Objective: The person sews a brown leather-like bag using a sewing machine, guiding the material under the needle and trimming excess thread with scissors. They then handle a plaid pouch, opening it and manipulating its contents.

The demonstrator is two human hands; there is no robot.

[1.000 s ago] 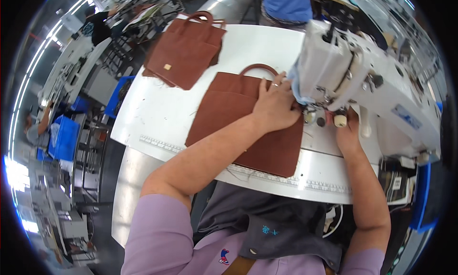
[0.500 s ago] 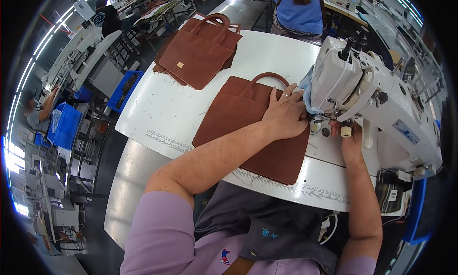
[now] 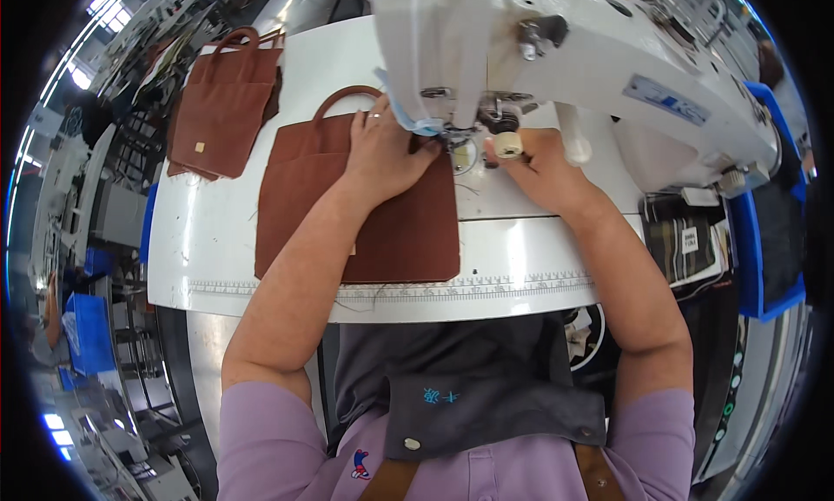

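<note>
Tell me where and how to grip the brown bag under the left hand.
I'd pinch the brown bag by its left edge, coming from the left, probably gripping above and below. It lies flat; that edge looks nearly straight and mostly uncovered, while the left hand rests upper right and the sewing machine crowds the right edge.

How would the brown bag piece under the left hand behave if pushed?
The brown bag piece would probably slide easily, lying flat on the glossy white tabletop. Its straight edges and arched handle suggest moderate stiffness. Its thin profile suggests little weight.

Bag (image 3: 404, 232) on tbl (image 3: 521, 245), btwn bag stack (image 3: 217, 110) & sewing mach (image 3: 565, 62).
</note>
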